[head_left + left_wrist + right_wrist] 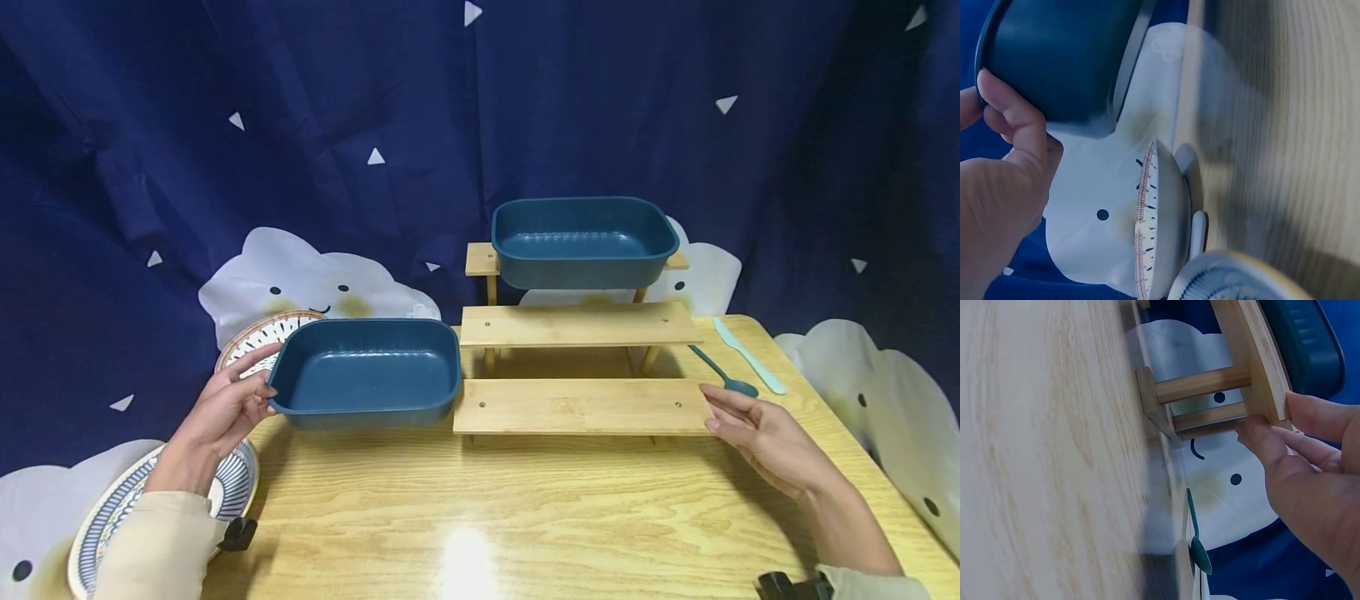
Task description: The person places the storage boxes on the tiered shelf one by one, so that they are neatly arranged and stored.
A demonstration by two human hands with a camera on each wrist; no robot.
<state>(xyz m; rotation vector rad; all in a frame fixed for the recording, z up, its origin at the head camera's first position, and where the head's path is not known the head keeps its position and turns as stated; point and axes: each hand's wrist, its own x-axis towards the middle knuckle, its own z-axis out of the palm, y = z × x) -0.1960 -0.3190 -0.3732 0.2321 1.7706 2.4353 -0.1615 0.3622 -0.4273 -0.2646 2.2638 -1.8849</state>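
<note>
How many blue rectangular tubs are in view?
2. One blue tub is held by its end in the left grip; the second blue tub sits on the top tier of the wooden rack.

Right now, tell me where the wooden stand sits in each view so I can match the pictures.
Head: the wooden stand is right of centre, the right hand at its lowest plank's end.
Left wrist: not in this picture.
Right wrist: top, right of centre, its end at the fingers.
Shared landmark: the table, seen in all three.
</note>
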